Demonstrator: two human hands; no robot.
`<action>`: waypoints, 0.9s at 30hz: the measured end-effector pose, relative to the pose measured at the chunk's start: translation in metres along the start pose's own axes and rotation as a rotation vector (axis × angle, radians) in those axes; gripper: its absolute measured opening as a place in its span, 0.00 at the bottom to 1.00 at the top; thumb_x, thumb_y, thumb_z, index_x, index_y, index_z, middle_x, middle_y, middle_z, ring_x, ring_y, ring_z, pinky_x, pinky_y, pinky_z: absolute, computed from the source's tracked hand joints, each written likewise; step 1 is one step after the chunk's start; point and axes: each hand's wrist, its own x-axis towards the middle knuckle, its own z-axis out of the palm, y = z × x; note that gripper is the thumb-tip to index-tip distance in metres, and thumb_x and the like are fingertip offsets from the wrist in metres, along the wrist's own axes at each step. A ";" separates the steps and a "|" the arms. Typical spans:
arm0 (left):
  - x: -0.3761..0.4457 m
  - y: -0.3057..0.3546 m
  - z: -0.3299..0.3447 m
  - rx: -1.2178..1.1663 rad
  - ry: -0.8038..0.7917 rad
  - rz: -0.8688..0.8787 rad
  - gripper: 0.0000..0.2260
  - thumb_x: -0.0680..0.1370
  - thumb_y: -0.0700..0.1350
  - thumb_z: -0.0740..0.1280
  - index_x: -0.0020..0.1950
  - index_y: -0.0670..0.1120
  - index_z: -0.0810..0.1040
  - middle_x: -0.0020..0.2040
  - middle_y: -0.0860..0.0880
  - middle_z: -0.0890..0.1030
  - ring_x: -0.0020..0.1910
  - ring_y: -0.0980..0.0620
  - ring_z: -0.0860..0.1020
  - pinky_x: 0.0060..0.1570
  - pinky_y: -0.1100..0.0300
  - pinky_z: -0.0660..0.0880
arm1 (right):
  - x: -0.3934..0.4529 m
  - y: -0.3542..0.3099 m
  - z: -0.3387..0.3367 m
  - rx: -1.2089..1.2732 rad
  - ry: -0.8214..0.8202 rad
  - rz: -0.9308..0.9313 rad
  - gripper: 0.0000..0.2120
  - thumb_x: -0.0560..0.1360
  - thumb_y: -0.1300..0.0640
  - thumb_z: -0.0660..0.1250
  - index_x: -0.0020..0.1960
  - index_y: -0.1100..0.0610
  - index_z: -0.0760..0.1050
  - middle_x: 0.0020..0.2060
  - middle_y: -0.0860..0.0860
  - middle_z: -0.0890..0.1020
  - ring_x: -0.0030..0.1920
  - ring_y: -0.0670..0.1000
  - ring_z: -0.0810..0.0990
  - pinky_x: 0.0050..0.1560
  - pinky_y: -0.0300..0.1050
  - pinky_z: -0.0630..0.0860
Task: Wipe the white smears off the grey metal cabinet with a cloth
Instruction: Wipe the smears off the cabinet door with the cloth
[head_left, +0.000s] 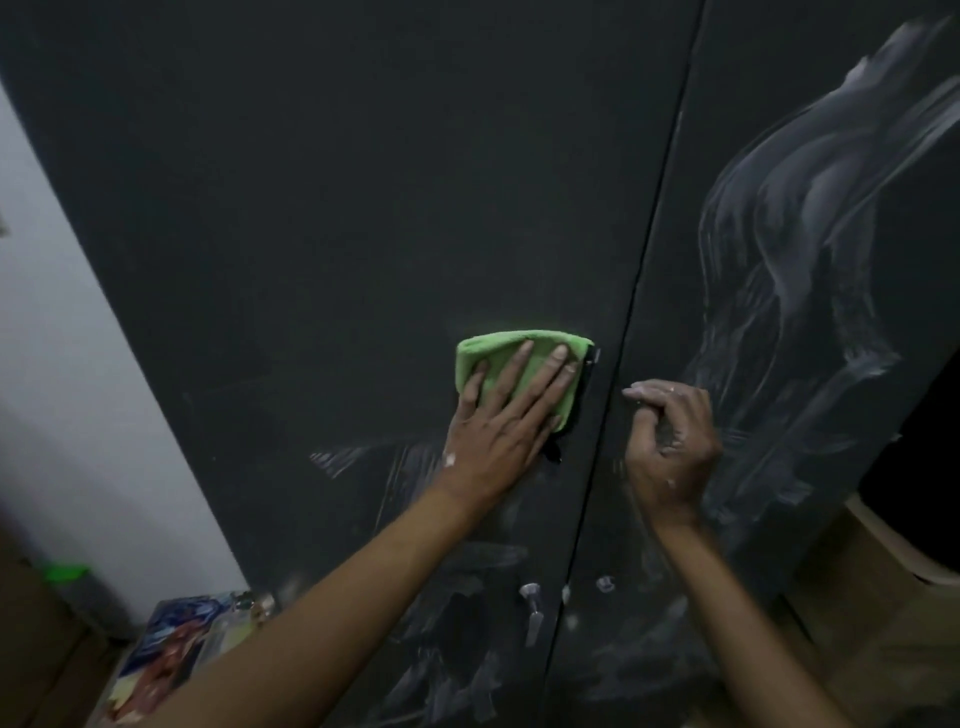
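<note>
A dark grey metal cabinet (363, 182) with two doors fills the view. My left hand (504, 415) presses a folded green cloth (488, 353) flat against the left door, fingers straight, close to the gap between the doors. My right hand (670, 441) rests against the right door with its fingers loosely curled and nothing in it. Broad white smears (795, 270) sweep across the right door above and beside that hand. Fainter white smears (467, 597) cover the lower parts of both doors. The left door's upper part looks free of smears.
A metal door handle (531, 608) and a small lock (603, 583) sit low near the door gap. A white wall (62, 364) lies to the left, with a colourful packet (171, 654) below it. A wooden piece of furniture (883, 597) stands at the lower right.
</note>
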 end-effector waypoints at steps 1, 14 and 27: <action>0.010 0.005 0.000 -0.012 0.000 0.039 0.31 0.86 0.56 0.59 0.86 0.53 0.51 0.86 0.55 0.49 0.85 0.50 0.48 0.80 0.44 0.44 | 0.002 0.004 -0.007 -0.012 -0.006 0.003 0.13 0.75 0.74 0.63 0.46 0.62 0.84 0.46 0.53 0.84 0.51 0.50 0.81 0.57 0.43 0.76; 0.107 0.002 -0.023 -0.065 0.143 -0.031 0.35 0.84 0.69 0.51 0.86 0.54 0.50 0.86 0.47 0.50 0.85 0.45 0.45 0.82 0.48 0.42 | 0.024 0.011 -0.024 -0.012 0.026 -0.022 0.13 0.72 0.77 0.64 0.45 0.65 0.84 0.45 0.55 0.85 0.50 0.55 0.82 0.55 0.44 0.77; -0.003 0.038 0.023 -0.074 -0.001 0.089 0.28 0.87 0.55 0.58 0.86 0.55 0.53 0.86 0.50 0.51 0.85 0.46 0.50 0.82 0.49 0.43 | -0.012 0.013 -0.039 0.025 -0.107 0.023 0.13 0.73 0.74 0.63 0.44 0.63 0.84 0.44 0.53 0.84 0.49 0.50 0.80 0.54 0.40 0.76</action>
